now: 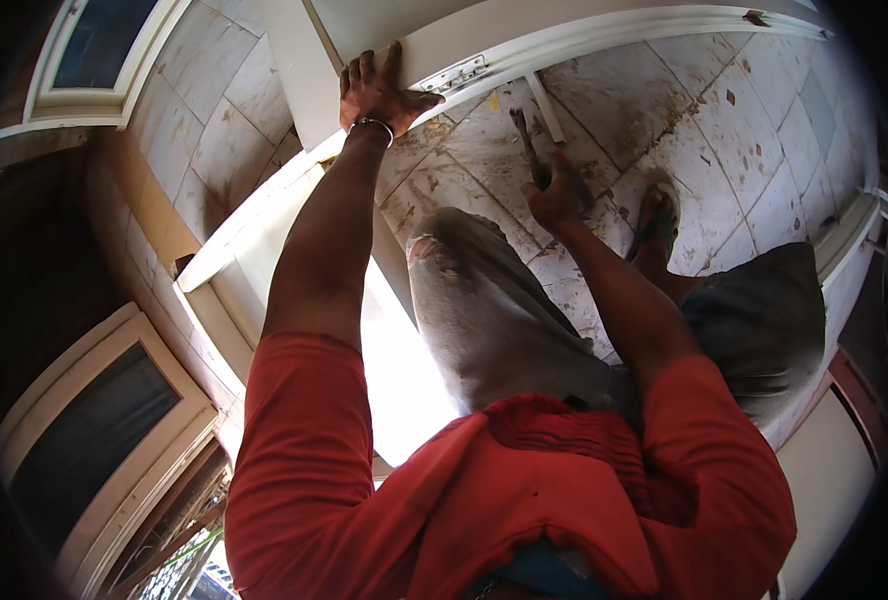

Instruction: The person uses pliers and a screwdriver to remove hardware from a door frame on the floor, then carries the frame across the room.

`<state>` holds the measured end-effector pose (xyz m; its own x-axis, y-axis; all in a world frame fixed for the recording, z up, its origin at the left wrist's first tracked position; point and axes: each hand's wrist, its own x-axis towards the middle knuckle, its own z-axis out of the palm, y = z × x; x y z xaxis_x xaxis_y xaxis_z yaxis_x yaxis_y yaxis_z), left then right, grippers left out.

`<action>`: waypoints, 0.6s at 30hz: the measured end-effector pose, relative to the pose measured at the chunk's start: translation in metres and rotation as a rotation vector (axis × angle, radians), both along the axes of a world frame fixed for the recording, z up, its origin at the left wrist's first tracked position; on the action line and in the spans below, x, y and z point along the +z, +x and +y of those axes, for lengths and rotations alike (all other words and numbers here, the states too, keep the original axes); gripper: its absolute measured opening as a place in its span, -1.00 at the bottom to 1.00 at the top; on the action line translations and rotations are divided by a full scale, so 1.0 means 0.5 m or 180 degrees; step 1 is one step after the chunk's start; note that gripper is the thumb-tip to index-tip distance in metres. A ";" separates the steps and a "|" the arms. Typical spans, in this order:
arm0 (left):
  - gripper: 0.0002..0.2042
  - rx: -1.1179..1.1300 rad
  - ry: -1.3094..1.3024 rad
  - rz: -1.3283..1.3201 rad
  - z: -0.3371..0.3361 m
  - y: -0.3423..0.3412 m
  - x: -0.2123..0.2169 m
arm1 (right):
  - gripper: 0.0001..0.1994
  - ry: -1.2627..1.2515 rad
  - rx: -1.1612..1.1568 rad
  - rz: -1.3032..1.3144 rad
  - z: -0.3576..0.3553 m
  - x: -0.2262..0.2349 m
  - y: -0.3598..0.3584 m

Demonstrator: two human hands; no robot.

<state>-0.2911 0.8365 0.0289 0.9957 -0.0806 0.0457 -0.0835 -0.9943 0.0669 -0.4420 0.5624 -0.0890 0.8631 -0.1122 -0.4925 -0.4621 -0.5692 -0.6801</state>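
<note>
The left hand was found spread, fingers apart, laid over the edge of a white door at the far side, just left of a metal plate set into that edge. The right hand was seen wrapped round the handle of a dark metal tool, which was held over the dirty tiled floor, nearer than the door and to the right of the left hand; the tool's exact kind could not be told. A pale strip was noted just beside the tool, near the door. A sandalled foot was placed to the right, near the right hand.

Risks were judged as follows. If the tool were swung and badly aimed, the spread fingers could be struck, being placed close to the plate. If the left hand were lifted, the door could be shifted, as its other supports could not be made out. If the right grip were loosened, the tool could be dropped on the foot, which was only lightly covered
</note>
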 end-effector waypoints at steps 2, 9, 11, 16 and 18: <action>0.16 0.0052 0.0107 0.0039 0.014 -0.011 0.013 | -0.51 0.0120 0.0053 -0.0970 0.041 0.099 0.010; 0.41 -0.0239 0.0033 0.0274 0.018 -0.007 0.023 | -0.38 0.2697 0.0122 0.0199 0.047 0.258 0.059; 0.42 -0.0253 -0.0022 0.0295 0.017 -0.007 0.022 | -0.37 0.3211 0.0021 0.0621 0.050 0.259 0.064; 0.43 -0.0276 -0.0090 0.0262 0.019 -0.005 0.017 | -0.32 0.4098 0.0006 0.1371 0.043 0.243 0.080; 0.43 -0.0276 -0.0085 0.0277 0.017 -0.003 0.015 | -0.32 0.4163 0.0039 0.1459 0.037 0.228 0.094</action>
